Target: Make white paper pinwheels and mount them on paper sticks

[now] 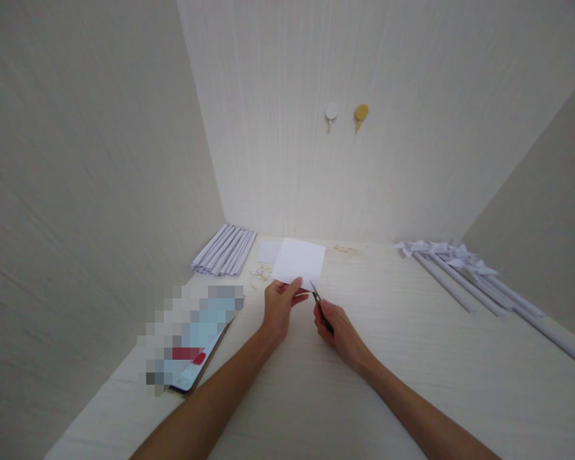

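A pale wood-grain tabletop [412, 358] carries everything. Left of the left grip [278, 310] lies a phone [191, 358], and beyond it a row of folded paper strips [224, 250]. Well right of the right grip [338, 329] lie paper pinwheels on rolled sticks [469, 275]. Just beyond the grips lie a small paper square [269, 252] and pale scraps [260, 274].

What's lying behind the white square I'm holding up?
A smaller pale paper square lies on the desk behind the white square held by the left hand. Its right edge is covered; anything else directly behind is hidden.
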`<state>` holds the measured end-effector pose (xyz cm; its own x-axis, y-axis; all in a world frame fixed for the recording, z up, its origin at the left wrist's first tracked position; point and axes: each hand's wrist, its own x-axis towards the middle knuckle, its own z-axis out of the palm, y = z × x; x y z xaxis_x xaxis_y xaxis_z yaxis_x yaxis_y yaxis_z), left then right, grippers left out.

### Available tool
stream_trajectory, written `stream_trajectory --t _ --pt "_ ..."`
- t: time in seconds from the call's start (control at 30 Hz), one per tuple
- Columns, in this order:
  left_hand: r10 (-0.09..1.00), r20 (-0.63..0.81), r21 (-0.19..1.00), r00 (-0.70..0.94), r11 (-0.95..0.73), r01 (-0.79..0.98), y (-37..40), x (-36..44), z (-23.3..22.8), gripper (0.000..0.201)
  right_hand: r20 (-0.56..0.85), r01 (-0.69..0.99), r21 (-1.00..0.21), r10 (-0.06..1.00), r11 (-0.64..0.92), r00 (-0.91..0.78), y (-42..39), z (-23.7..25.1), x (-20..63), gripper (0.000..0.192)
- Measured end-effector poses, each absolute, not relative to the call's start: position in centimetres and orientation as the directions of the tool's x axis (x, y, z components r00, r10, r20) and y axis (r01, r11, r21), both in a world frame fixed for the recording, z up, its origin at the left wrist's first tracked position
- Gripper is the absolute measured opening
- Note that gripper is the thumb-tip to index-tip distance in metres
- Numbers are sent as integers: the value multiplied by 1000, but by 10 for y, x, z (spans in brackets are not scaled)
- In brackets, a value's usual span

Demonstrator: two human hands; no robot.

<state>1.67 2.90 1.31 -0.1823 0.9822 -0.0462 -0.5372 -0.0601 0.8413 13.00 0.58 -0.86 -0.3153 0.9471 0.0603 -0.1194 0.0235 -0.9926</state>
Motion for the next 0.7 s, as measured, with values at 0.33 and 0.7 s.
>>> stream_trajectory --t 0.33,0.7 --pt "981 -55 851 -188 -53 -522 28 16 15 24 25 -118 -993 953 -12 -303 7 -11 130 41" --pt "978 -52 866 -202 -57 -496 28 15 15 24 20 -79 -997 960 -2 -280 8 -12 130 42"
